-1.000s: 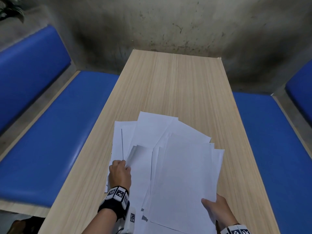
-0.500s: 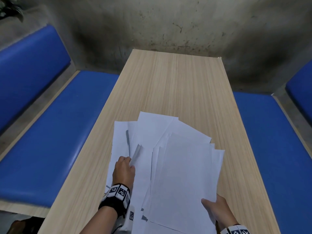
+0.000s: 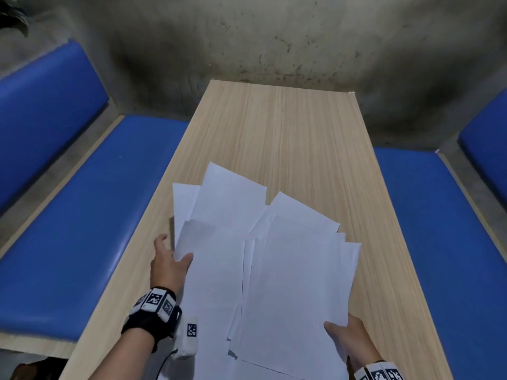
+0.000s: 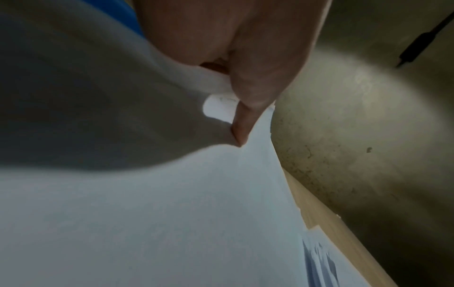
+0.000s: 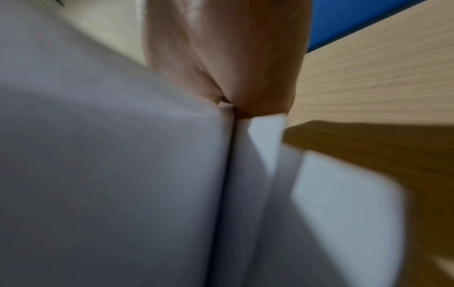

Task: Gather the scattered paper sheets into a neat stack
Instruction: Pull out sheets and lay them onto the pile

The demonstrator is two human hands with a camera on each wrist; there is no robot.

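Observation:
Several white paper sheets lie fanned and overlapping on the near half of the wooden table [image 3: 274, 127]. My left hand [image 3: 174, 256] pinches the left edge of one sheet [image 3: 214, 272], thumb on top and fingers beneath. The left wrist view shows that pinch, my left hand [image 4: 245, 101] closed on the raised sheet [image 4: 147, 213]. My right hand [image 3: 340, 333] grips the near right corner of a loose bundle of sheets [image 3: 299, 292]. In the right wrist view my right hand [image 5: 233, 73] clamps the bundle's edges [image 5: 123, 174]. Two more sheets [image 3: 230, 198] poke out at the far side.
Blue padded benches [image 3: 82, 215] run along both sides of the table, the other bench [image 3: 444, 229] on the right. A stained concrete wall [image 3: 274, 37] stands behind the table's far end. The far half of the table shows bare wood.
My left hand has lifted the curled sheet it was pinching and spread it flat beside the bundle, shifting slightly left and forward. The right hand and its bundle have stayed put.

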